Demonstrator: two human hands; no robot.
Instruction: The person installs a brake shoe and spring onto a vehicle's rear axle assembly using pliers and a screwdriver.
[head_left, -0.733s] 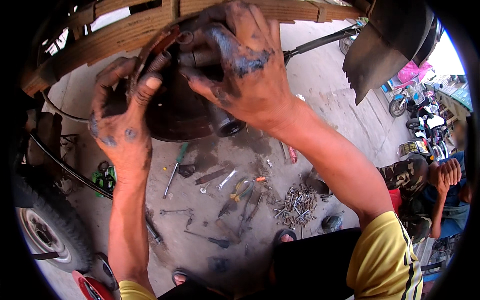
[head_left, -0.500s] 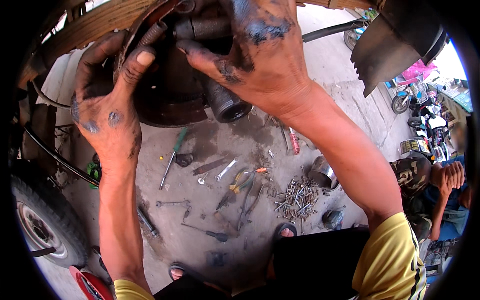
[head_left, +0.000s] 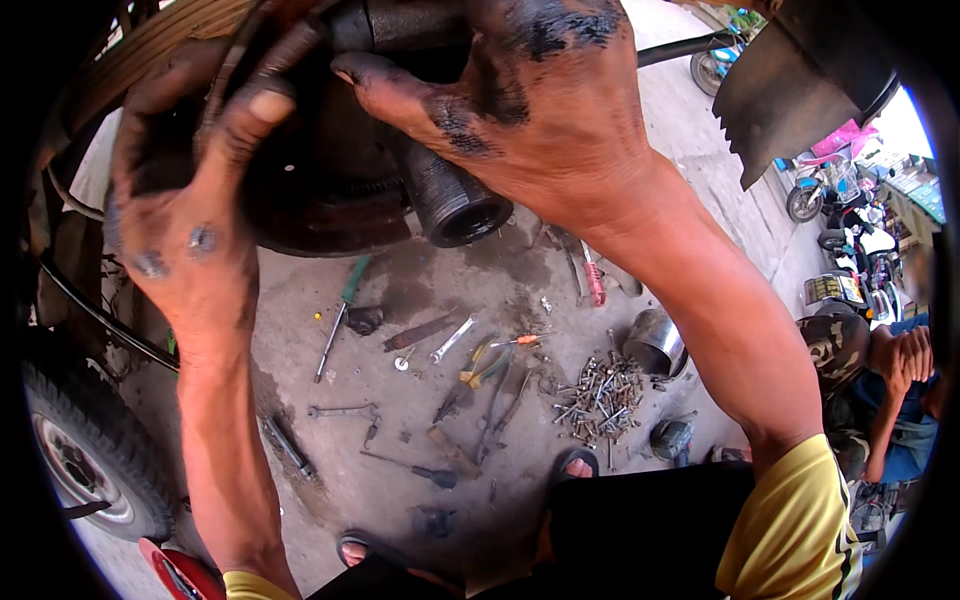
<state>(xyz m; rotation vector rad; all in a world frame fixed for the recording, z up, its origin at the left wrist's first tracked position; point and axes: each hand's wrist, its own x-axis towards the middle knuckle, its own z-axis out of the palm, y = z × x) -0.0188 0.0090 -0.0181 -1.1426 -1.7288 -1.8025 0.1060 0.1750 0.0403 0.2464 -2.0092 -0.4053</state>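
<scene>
Left hand [head_left: 185, 225] has shifted further left, right hand [head_left: 530, 110] higher. The left pinches the drum-brake assembly [head_left: 330, 238], upper left of frame; the right's grip is hidden. Spindle [head_left: 440, 185] appears exposed; what remains cannot be told.

One view, from the left of two fisheye cameras worn side by side on the person's head, looks steeply down, upright and unmirrored. The left hand [head_left: 185, 250] and right hand [head_left: 545, 130] loom near the lens; the concrete floor [head_left: 345, 490] lies farther below. Its wide sweep takes in a tyred wheel [head_left: 85, 450] leftward and distant motorcycles [head_left: 870, 240] rightward, edges bending toward the rim.
</scene>
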